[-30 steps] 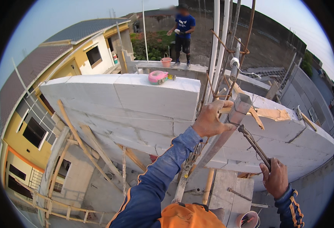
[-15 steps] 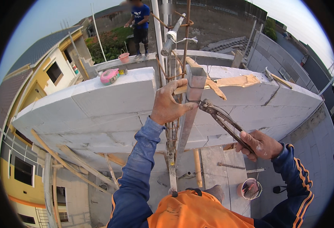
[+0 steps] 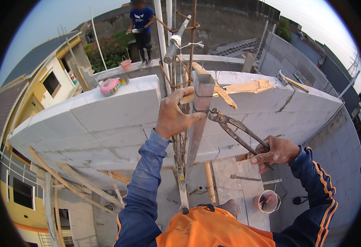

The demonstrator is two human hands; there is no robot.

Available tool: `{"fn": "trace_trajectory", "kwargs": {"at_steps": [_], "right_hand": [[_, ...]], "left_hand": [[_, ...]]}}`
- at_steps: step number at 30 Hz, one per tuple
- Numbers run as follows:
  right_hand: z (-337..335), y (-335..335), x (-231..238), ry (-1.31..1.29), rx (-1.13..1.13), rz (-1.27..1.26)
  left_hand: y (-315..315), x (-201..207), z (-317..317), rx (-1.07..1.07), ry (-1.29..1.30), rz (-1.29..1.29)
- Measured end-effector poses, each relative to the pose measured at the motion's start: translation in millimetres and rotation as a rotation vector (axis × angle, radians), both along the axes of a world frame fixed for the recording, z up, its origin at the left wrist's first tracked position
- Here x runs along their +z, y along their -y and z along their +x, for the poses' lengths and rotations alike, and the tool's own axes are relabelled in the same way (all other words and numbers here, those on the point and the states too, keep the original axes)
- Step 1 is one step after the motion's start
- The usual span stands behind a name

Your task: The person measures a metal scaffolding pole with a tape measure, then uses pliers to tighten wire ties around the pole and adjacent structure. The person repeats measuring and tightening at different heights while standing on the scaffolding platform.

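A grey, hollow square metal tube [image 3: 201,99] rises along the gap between two white block wall sections, with thin dark wire [image 3: 200,110] looped round its upper part. My left hand [image 3: 170,113] grips the tube's left edge, its thumb pressed on the near face beside the wire. In my right hand [image 3: 278,151] are the handles of steel pincers [image 3: 234,125], spread a little apart. The pincers' head meets the wire at the tube's right edge; whether the jaws bite it I cannot make out. Behind the tube, a splintered wooden board [image 3: 246,87] lies across the wall.
On the left wall top [image 3: 82,96] rests a pink tape measure [image 3: 110,86]; a hammer [image 3: 292,82] lies on the right one. Rusty rebar [image 3: 193,33] stands behind the tube. Below are a bucket [image 3: 267,201] and planks [image 3: 75,177]. Beyond the wall stands another person [image 3: 142,29].
My right hand has opened the pincers' handles somewhat wider, with the head staying by the wire. My left hand keeps its hold on the tube. The whole view has shifted slightly.
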State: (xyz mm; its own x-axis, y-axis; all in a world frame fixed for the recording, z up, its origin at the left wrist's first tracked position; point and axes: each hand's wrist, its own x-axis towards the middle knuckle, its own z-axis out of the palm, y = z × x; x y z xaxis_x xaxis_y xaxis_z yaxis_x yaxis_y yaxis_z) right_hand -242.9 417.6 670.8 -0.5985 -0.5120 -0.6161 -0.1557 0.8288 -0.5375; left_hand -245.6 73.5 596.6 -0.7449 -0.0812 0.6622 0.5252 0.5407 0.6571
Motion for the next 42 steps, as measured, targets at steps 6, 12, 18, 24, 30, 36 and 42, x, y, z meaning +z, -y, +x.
{"fn": "trace_trajectory", "kwargs": {"at_steps": [6,12,18,24,30,36,42], "right_hand": [[19.5,6.7,-2.1,-1.078,0.099,-0.138],[24.6,-16.3,-33.5,-1.781,0.293,0.227],[10.5,-21.6,-42.0,-1.588,0.303,0.099],[16.0,-19.8,-32.6,-1.105,0.228,-0.135],[17.7,-16.1,-22.6,-0.652,0.109,-0.235],[20.5,-17.1,-17.1,-0.061,-0.108,-0.387],[4.4,-27.6,-34.2,0.692,-0.336,-0.577]], "left_hand": [[1.8,-4.6,-3.9,-0.001,-0.008,-0.017],[1.4,-5.7,-3.3,-0.006,-0.001,-0.005],[1.9,-4.4,-4.0,0.001,-0.010,-0.032],[2.5,-7.8,-6.4,-0.030,-0.006,0.021],[1.3,-4.0,-2.9,0.003,0.003,-0.011],[-0.1,0.2,0.6,0.016,0.007,-0.020],[-0.2,0.4,0.5,0.012,0.001,-0.017]]}}
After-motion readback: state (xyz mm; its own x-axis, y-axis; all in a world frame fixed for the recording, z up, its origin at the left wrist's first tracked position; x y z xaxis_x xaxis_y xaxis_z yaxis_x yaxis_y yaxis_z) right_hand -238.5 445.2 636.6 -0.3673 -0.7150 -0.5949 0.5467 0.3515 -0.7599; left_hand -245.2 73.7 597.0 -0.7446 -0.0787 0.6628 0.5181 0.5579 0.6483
